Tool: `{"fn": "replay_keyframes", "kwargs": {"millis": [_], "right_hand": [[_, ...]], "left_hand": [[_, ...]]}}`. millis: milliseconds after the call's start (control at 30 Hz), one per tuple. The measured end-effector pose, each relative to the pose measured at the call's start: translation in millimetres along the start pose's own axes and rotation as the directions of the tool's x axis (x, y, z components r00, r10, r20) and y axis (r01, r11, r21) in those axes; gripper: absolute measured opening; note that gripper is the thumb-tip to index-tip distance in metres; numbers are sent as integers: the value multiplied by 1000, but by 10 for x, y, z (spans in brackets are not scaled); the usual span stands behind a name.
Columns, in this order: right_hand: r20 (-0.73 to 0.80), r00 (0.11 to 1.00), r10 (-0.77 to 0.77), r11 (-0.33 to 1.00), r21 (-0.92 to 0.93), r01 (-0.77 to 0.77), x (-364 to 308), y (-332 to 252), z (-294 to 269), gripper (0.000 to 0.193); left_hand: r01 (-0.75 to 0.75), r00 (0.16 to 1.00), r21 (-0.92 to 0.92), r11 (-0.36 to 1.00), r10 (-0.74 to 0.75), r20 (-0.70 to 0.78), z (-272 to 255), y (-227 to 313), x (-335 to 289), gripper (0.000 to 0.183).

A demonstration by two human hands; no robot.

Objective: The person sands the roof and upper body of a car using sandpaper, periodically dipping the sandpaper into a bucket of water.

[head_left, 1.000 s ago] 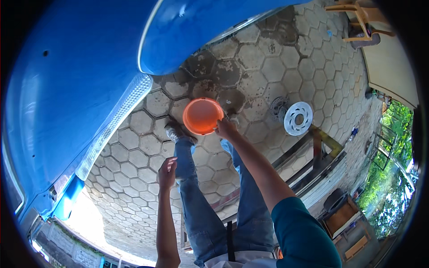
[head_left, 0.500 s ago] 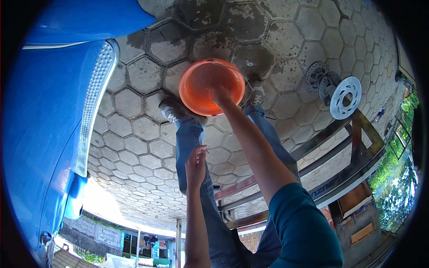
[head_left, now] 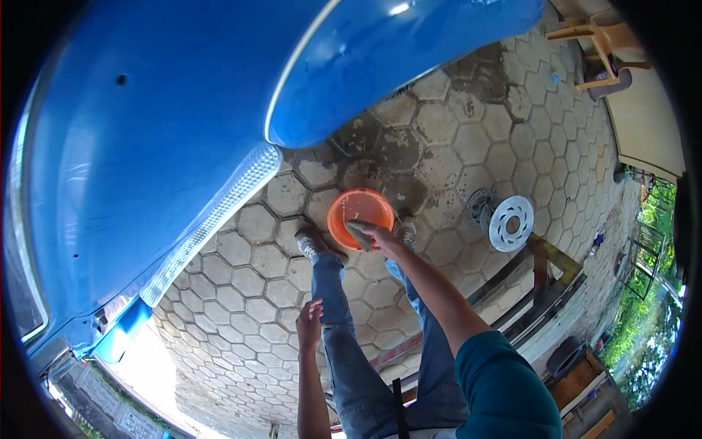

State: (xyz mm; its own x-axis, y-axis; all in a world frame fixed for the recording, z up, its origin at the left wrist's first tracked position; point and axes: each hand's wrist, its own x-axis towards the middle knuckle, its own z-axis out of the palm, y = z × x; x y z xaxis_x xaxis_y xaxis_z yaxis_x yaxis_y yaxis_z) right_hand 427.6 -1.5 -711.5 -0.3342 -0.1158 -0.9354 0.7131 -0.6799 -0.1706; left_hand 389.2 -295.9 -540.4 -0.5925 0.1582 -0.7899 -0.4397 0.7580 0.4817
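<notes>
Right hand [head_left: 379, 238] pinches a grey-green pad [head_left: 358, 233] — sponge, perhaps — over a bucket [head_left: 370, 205], long axis toward eleven o'clock; left hand [head_left: 309, 324] loosely curled.

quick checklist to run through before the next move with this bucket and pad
1. Grey-green pad gripped in the right hand: ok
2. Orange bucket standing on the paving: ok
3. Left hand free, holding nothing: ok
4. Silver slotted disc apart from the bucket: ok
5. Pad wet enough: cannot tell
6. Pad touching the blue bodywork: not ok if contact is wanted; it is at the bucket
</notes>
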Motion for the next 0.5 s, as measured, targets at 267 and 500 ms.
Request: {"fn": "replay_keyframes", "kwargs": {"millis": [267, 500], "right_hand": [[280, 857, -433, 894, 253, 369, -2324, -1457, 1125, 36], [383, 25, -924, -19, -113, 993, -5563, -3540, 3347, 40]], "left_hand": [[-18, 975, -133, 991, -12, -220, -759, -790, -1171, 28], [-77, 933, -265, 961, -24, -358, -1328, -955, -1789, 23]]}}
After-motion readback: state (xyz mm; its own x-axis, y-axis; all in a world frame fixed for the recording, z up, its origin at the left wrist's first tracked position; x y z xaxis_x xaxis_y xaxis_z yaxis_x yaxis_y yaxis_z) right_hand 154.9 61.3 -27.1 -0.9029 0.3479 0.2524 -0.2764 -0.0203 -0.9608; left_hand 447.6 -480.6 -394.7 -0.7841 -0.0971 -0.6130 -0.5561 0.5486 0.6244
